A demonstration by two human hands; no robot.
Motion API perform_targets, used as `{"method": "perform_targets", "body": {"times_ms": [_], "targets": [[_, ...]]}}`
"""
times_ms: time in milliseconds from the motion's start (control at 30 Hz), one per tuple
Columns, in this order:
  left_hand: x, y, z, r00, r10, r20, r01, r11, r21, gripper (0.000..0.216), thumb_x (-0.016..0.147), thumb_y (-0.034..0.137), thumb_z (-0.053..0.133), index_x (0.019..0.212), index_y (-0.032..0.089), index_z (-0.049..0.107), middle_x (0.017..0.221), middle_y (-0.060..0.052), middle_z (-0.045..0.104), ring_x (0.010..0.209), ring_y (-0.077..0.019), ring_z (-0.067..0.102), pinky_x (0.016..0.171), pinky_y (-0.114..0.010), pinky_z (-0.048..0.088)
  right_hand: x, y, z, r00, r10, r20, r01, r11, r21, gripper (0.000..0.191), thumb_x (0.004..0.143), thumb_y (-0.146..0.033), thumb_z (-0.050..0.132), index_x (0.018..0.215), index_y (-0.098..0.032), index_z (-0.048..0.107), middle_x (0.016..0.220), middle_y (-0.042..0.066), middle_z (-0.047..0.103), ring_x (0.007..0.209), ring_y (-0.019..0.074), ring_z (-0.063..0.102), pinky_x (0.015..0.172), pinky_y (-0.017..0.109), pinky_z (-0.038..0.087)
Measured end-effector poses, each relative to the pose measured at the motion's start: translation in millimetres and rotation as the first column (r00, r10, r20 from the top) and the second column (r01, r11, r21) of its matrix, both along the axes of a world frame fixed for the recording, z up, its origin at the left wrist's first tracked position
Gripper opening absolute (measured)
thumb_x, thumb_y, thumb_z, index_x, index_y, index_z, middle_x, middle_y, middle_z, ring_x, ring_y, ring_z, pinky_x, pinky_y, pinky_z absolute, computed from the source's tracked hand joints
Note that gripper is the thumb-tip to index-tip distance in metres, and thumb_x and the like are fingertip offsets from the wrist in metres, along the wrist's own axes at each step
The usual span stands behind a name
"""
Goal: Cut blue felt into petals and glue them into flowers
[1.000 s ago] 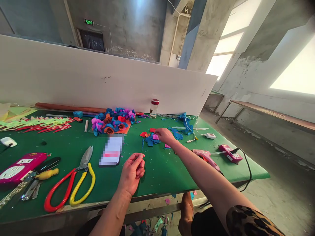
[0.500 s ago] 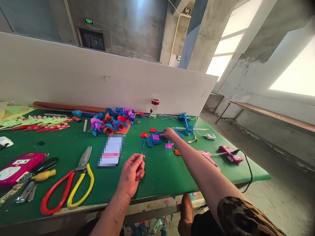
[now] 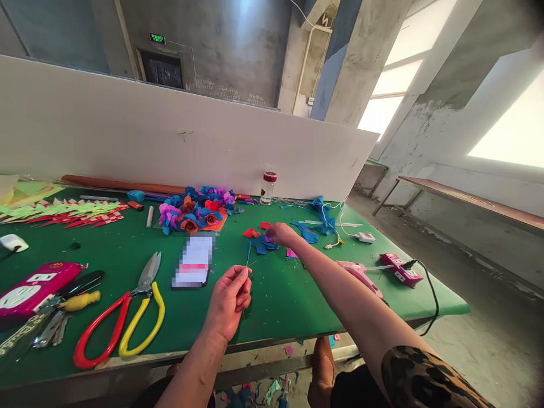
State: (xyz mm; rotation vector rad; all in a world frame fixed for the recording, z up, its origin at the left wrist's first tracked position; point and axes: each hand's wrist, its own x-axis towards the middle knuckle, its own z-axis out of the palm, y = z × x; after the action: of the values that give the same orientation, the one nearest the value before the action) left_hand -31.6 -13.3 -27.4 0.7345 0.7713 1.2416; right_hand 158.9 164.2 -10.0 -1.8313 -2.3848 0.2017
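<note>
My left hand [image 3: 232,300] hovers over the near middle of the green table [image 3: 276,294], fingers pinched on a thin wire stem [image 3: 247,256] with a small blue tip. My right hand [image 3: 279,233] reaches out over a heap of small blue, pink and red felt pieces [image 3: 260,242], fingers curled down onto the pile. I cannot make out whether a piece is in its grip. A cluster of finished felt flowers [image 3: 196,208] lies further back.
Large red and yellow scissors [image 3: 127,314] lie at the near left beside a phone [image 3: 194,262], keys and a pink power strip [image 3: 29,283]. A pink glue gun [image 3: 360,275] and a second power strip [image 3: 402,269] sit right. A glass jar [image 3: 267,188] stands by the white partition.
My right hand shifted right across the felt pieces and then came back left onto the heap. My left hand has stayed put with the wire.
</note>
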Motion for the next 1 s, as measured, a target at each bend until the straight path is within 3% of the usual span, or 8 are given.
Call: {"method": "perform_targets", "body": {"times_ms": [200,300,467,667,800,900,1000], "targets": [[0,2,-2.7,1.0,-0.01,0.009,0.01,1.0,0.007,0.026,0.073,0.038,0.074,0.079,0.016,0.06,0.054,0.008,0.046,0.039,-0.0002,0.023,0.038,-0.015,0.015,-1,-3,3.4,1.0,0.031,0.004,-0.031,0.999,0.008,0.029,0.08,-0.016,0.062,0.106,-0.026,0.07,0.109,0.005,0.064,0.092,0.0179,0.062,0.071,0.022,0.043],[-1,2,-3.0,1.0,-0.01,0.008,0.01,1.0,0.005,0.025,0.074,0.037,0.073,0.08,0.016,0.06,0.054,0.007,0.046,0.039,-0.0003,0.024,0.038,-0.015,0.015,-1,-2,2.8,0.999,0.042,-0.014,-0.042,0.999,0.015,0.02,0.079,-0.017,0.065,0.097,-0.023,0.071,0.112,0.006,0.062,0.09,0.0168,0.061,0.069,0.022,0.042],[-2,1,-4.3,1.0,-0.008,0.006,0.008,1.0,-0.001,0.024,0.074,0.036,0.073,0.081,0.017,0.06,0.054,0.008,0.046,0.039,-0.0004,0.024,0.038,-0.015,0.016,11,2,2.0,0.995,0.028,-0.095,-0.025,0.999,0.03,0.011,0.077,-0.024,0.069,0.087,-0.019,0.069,0.095,0.003,0.068,0.085,0.0167,0.06,0.066,0.022,0.041],[0,0,-1.9,1.0,-0.004,0.012,0.004,1.0,0.001,0.027,0.071,0.037,0.075,0.079,0.016,0.06,0.053,0.008,0.046,0.039,-0.0004,0.024,0.038,-0.015,0.016,39,8,9.5,0.969,-0.04,-0.243,0.051,0.998,0.041,0.024,0.075,-0.017,0.066,0.099,-0.018,0.067,0.083,0.001,0.07,0.073,0.0132,0.061,0.063,0.02,0.044],[2,1,-0.3,1.0,-0.002,0.005,0.002,1.0,0.001,0.028,0.07,0.037,0.076,0.079,0.016,0.06,0.053,0.007,0.046,0.039,-0.0004,0.024,0.037,-0.015,0.016,50,10,10.8,0.939,-0.117,-0.323,0.133,0.991,0.025,0.025,0.081,-0.019,0.059,0.105,-0.015,0.064,0.073,0.002,0.069,0.063,0.0121,0.061,0.056,0.02,0.045],[1,1,-1.4,1.0,-0.005,0.0,0.005,1.0,0.005,0.027,0.07,0.037,0.075,0.079,0.016,0.06,0.054,0.007,0.047,0.039,-0.0004,0.024,0.038,-0.015,0.016,52,12,9.7,0.927,-0.158,-0.339,0.177,0.984,0.027,0.023,0.083,-0.018,0.057,0.105,-0.014,0.064,0.07,0.003,0.068,0.062,0.0127,0.061,0.055,0.02,0.045],[1,2,-2.6,1.0,-0.002,-0.006,0.002,1.0,-0.001,0.027,0.071,0.038,0.075,0.079,0.016,0.06,0.054,0.007,0.047,0.039,-0.0006,0.025,0.038,-0.015,0.016,48,8,9.5,0.936,-0.142,-0.322,0.17,0.984,0.061,0.025,0.08,-0.017,0.062,0.106,-0.016,0.065,0.082,0.005,0.07,0.068,0.0138,0.062,0.062,0.023,0.047]]}}
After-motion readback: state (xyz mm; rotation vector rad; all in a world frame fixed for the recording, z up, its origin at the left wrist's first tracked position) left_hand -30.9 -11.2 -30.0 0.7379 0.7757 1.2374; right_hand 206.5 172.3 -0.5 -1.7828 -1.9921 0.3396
